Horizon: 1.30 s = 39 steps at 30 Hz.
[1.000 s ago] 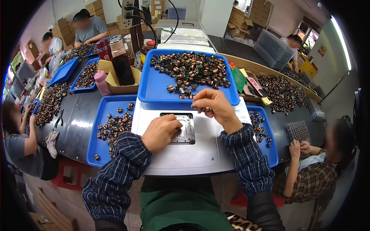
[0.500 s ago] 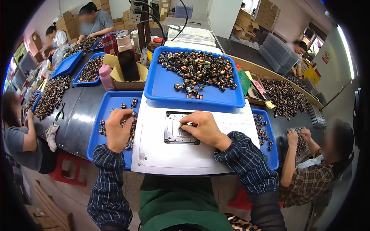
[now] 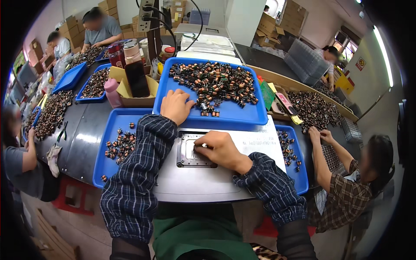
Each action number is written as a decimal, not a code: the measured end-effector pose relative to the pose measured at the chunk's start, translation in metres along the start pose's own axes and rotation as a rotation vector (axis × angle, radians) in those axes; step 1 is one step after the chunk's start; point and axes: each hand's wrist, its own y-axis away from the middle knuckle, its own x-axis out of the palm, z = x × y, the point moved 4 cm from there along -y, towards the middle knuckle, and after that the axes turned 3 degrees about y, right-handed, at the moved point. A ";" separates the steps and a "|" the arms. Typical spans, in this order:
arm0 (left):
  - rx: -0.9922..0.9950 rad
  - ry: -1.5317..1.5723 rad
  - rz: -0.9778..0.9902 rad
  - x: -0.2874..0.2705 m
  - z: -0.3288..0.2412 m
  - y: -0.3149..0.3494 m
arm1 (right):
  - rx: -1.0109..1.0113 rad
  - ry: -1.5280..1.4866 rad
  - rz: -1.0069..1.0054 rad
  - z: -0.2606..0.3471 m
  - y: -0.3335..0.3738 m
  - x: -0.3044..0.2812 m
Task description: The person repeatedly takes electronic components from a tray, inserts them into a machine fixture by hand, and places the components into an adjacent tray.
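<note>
My left hand reaches over the near left rim of the raised blue tray, its fingers apart and nothing visible in them. Heaped in that tray are small copper-wound coils with black and green parts. Just in front, my right hand is closed in a pinch above the recessed metal plate of a silver work surface. Whatever its fingertips hold is hidden. My left forearm covers part of the lower left blue tray, where more coils lie.
Another blue tray with coils sits at the right. Behind the left tray are a phone, a cardboard box and a pink bottle. A co-worker handles parts at the right; other people work along the left.
My left hand has moved from the lower left tray up and right to the raised tray, its fingers spreading. My right hand stays over the metal plate. The whole view has shifted slightly.
</note>
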 end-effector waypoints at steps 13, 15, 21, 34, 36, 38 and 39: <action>-0.013 0.279 0.287 -0.002 0.004 0.006 | 0.526 -0.489 -0.127 -0.102 -0.022 -0.051; -0.138 0.526 0.121 -0.014 0.000 0.010 | 0.321 -0.093 0.017 -0.096 -0.031 -0.037; -0.118 0.626 -0.007 -0.051 -0.025 0.044 | 0.415 0.168 0.140 -0.089 -0.039 -0.032; 0.183 0.397 0.282 -0.039 -0.060 0.084 | 0.433 -0.022 -0.124 -0.105 -0.019 -0.054; 0.155 0.398 0.337 -0.038 -0.059 0.084 | 0.512 -0.140 -0.158 -0.098 -0.019 -0.062; 0.153 0.383 0.344 -0.038 -0.058 0.085 | 0.639 -0.478 -0.169 -0.079 -0.018 -0.058; 0.154 0.367 0.353 -0.037 -0.058 0.086 | 0.577 -0.445 -0.113 -0.071 -0.020 -0.056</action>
